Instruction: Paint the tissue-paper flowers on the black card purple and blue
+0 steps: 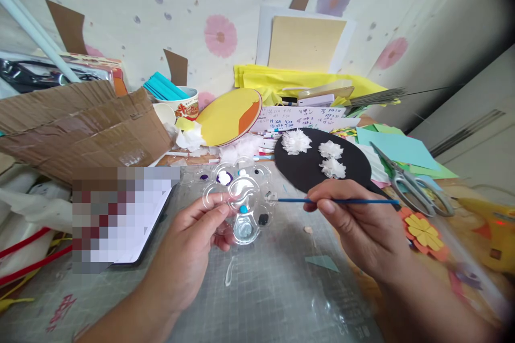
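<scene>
Between its thumb and fingers, my left hand (pixel 197 233) grips a clear plastic paint palette (pixel 251 185) by its left side, above the cutting mat. Dabs of blue, black, white and purple paint show in and around its wells. A thin blue paintbrush (pixel 341 201) is pinched in my right hand (pixel 356 225), level, with its tip at a well on the palette's right side. Behind my right hand lies a black fan-shaped piece (pixel 346 163) bearing three white ruffled paper flowers (pixel 296 142).
A phone or tablet (pixel 140 236) lies left on the grey cutting mat (pixel 273 289), beside a cardboard box (pixel 80 134). Scissors (pixel 414 187) and an orange-yellow flower (pixel 424 233) are on the right. A yellow round fan (pixel 225 118) and handwritten paper (pixel 306 119) stand behind.
</scene>
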A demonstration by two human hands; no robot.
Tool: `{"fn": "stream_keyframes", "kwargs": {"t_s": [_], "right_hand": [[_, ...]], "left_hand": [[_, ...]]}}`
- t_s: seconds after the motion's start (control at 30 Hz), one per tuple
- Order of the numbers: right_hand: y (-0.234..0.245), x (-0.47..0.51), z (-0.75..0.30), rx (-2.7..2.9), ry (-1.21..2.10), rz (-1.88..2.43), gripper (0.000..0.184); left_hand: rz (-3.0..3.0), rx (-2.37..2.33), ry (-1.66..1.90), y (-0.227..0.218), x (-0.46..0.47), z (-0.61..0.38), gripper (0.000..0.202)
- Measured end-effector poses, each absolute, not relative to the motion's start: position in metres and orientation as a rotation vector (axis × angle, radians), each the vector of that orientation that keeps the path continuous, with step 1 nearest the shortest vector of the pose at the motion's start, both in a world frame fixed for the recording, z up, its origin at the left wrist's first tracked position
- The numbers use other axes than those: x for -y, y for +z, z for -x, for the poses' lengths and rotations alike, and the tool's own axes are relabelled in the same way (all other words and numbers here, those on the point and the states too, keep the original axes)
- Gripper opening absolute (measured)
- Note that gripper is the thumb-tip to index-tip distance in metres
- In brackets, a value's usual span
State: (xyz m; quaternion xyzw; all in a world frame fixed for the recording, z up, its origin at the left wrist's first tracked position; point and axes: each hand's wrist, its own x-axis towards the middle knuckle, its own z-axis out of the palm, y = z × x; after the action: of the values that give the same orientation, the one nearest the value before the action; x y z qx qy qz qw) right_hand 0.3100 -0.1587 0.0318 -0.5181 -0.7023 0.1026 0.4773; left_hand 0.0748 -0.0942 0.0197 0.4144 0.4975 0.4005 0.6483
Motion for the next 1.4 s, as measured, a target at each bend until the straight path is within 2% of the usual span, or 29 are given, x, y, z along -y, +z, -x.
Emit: {"fn": "stream_keyframes", "kwargs": {"t_s": [0.87,1.4], "right_hand": [[0.0374,0.1555,-0.3074,1.801,0.147,1.230,0.011],[0.0321,0.1548,-0.3110,1.727,0.292,1.245,0.009]], "left_hand": [[-0.940,-1.134,0.922,0.0216,0.0945,-0.0760,0.027],[-0.956,-1.128,0.912,0.0196,0.0937,-0.0757,0.027]]}}
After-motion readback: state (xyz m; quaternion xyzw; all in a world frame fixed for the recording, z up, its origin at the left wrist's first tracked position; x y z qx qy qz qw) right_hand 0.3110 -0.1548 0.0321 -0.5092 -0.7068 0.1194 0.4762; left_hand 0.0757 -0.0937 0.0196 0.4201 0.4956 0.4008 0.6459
